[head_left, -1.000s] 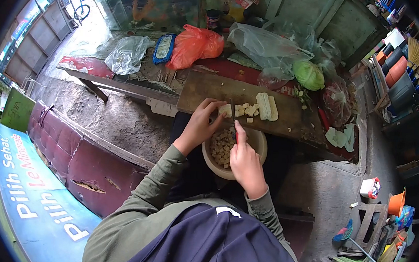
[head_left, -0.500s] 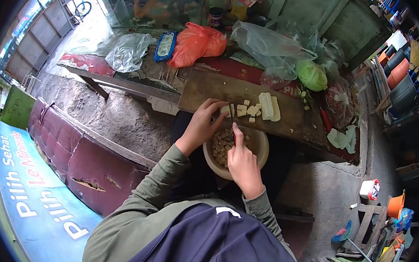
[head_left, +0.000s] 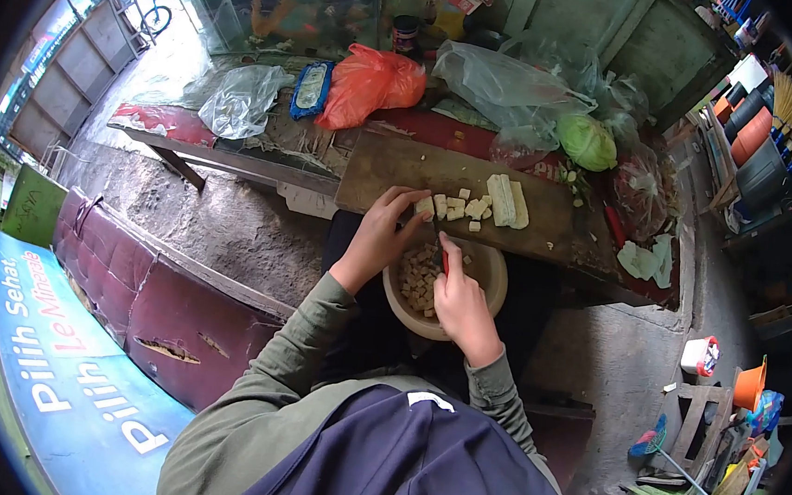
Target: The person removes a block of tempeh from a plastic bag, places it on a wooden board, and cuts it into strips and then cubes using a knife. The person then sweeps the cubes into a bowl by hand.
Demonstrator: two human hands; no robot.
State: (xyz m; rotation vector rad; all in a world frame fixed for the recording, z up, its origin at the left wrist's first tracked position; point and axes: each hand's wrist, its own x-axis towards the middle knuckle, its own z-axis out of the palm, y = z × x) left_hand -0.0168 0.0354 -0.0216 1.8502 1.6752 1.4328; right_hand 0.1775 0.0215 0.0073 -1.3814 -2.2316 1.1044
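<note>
My left hand (head_left: 380, 232) is closed on a pale block (head_left: 424, 207) at the near edge of the wooden cutting board (head_left: 384, 166). My right hand (head_left: 462, 301) is wrapped round the red handle of a knife (head_left: 444, 261), its blade beside that block. Just right of the blade lie several small pale cubes (head_left: 456, 208), then longer pale slabs (head_left: 508, 201). Below the board, a round cream bowl (head_left: 496, 297) holds many cut cubes (head_left: 418, 277), partly hidden by my right hand.
Along the bench (head_left: 159, 122) lie a clear bag (head_left: 245, 101), a blue-edged packet (head_left: 311, 89), a red plastic bag (head_left: 371, 87), a large clear bag (head_left: 511, 84) and a cabbage (head_left: 588, 142). Behind stands a fish tank (head_left: 284, 11). A maroon padded seat (head_left: 177, 305) is at left.
One more cut cube stands apart just right of the knife blade. The blade has shifted slightly, and my right hand has turned a little.
</note>
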